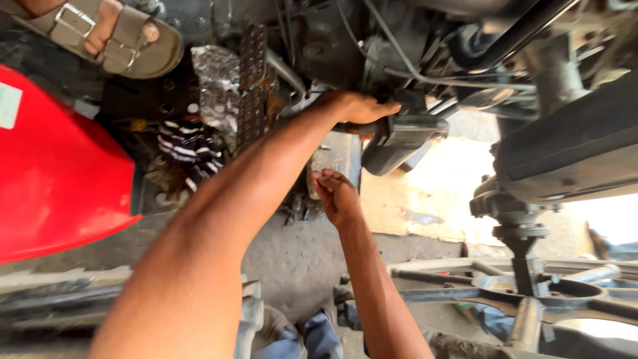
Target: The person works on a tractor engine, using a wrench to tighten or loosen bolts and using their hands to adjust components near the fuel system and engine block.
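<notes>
My left hand (355, 108) reaches far forward under the machine and is closed around a black bar-like handle (364, 126). The handle leads to a dark grey cylindrical part (399, 141) hanging below the engine. My right hand (337, 198) is lower and nearer, with its fingers curled and its fingertips together next to a greasy metal part (302, 199). Whether it pinches something small is hidden.
A red fender (60, 173) fills the left. Another person's sandalled foot (106, 33) rests at top left. A ribbed metal pedal (252, 80), crumpled foil (216, 80) and a striped cloth (189, 147) lie between. Cardboard (412, 199) covers the ground; a steering wheel (531, 292) is lower right.
</notes>
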